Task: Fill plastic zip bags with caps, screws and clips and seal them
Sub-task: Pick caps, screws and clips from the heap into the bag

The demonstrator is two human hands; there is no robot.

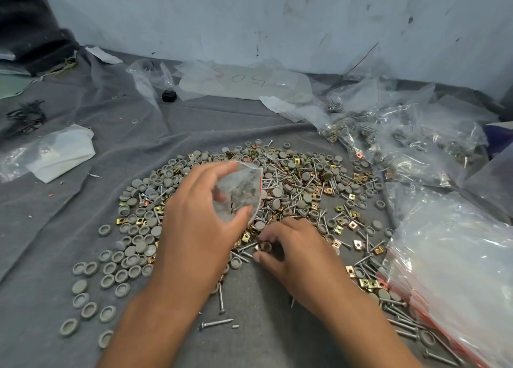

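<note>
A wide heap of grey round caps [138,245], silver screws [280,173] and brass square clips [340,230] lies on a grey cloth [55,214]. My left hand [194,223] grips a small clear zip bag [241,189] with a red seal line, mouth facing right, with a few caps and clips inside it. Just below the bag, my right hand [294,253] pinches a small copper-coloured clip [263,246] at the heap's near edge.
A stack of empty red-lined zip bags [449,262] lies at the right. Filled bags [402,145] are piled at the back right. Large clear plastic sheets [244,81] lie by the wall, and a white folded bag [61,153] lies at the left.
</note>
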